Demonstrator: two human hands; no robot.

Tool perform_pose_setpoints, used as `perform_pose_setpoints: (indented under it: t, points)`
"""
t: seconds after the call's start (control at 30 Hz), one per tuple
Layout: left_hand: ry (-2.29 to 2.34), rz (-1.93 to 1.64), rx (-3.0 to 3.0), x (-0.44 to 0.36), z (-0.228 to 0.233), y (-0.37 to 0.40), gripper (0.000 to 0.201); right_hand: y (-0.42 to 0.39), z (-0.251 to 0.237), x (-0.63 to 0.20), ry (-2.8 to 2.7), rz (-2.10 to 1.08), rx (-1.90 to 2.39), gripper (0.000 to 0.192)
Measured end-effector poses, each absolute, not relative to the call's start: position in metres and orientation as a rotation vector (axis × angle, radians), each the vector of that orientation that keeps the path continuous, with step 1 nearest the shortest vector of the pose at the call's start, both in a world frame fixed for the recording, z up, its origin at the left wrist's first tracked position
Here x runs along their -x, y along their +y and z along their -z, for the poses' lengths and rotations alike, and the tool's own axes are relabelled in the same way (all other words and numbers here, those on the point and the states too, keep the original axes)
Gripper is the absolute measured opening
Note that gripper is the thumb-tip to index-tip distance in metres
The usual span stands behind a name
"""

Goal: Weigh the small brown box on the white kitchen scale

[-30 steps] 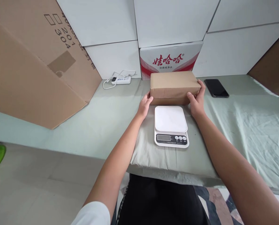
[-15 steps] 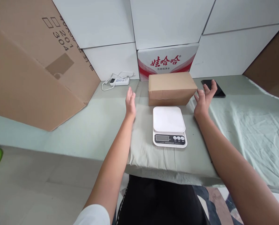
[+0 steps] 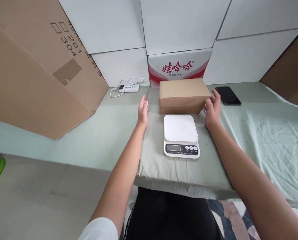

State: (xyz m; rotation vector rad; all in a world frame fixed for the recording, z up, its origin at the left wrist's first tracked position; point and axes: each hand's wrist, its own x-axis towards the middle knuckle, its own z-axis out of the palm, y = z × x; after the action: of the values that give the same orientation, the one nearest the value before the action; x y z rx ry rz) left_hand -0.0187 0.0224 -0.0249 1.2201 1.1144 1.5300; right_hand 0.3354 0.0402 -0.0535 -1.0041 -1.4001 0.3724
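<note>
A brown paper-wrapped parcel (image 3: 182,94) lies on the pale green cloth, just behind a white digital kitchen scale (image 3: 181,134) whose platform is bare. My left hand (image 3: 142,111) hovers flat and open a short way left of the parcel, not touching it. My right hand (image 3: 212,109) is open at the parcel's right end, fingers close to or just touching its side. Neither hand holds anything.
A red-and-white printed carton (image 3: 179,66) stands against the white wall behind the parcel. A black phone (image 3: 227,95) lies to the right, a white power strip with cable (image 3: 128,87) to the left. A big cardboard sheet (image 3: 36,70) leans at far left.
A second ago both hands gripped the parcel's ends. They let go and spread outward, then the right hand came back in beside the parcel. The parcel stayed behind the scale.
</note>
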Motion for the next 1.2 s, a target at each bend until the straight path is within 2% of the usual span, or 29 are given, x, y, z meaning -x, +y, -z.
perform_pose_setpoints:
  t: [0.17,0.43,0.8,0.97,1.2]
  points:
    - [1.097,-1.473,-1.295,0.014,0.03,0.021,0.095,0.036,0.045,-0.328,-1.358,-0.443,1.088,0.095]
    - [1.073,-1.412,-1.326,0.005,0.03,0.019,0.095,0.042,0.049,-0.331,-1.366,-0.486,1.11,0.097]
    - [1.043,-1.358,-1.32,0.003,0.032,0.02,0.099,0.026,0.028,-0.319,-1.487,-0.461,1.154,0.115]
    - [1.049,-1.258,-1.399,0.002,0.024,0.015,0.094,0.024,0.029,-0.318,-1.513,-0.466,1.187,0.118]
    - [0.981,-1.179,-1.568,-0.004,0.015,0.009,0.086,0.03,0.036,-0.318,-1.55,-0.471,1.19,0.111]
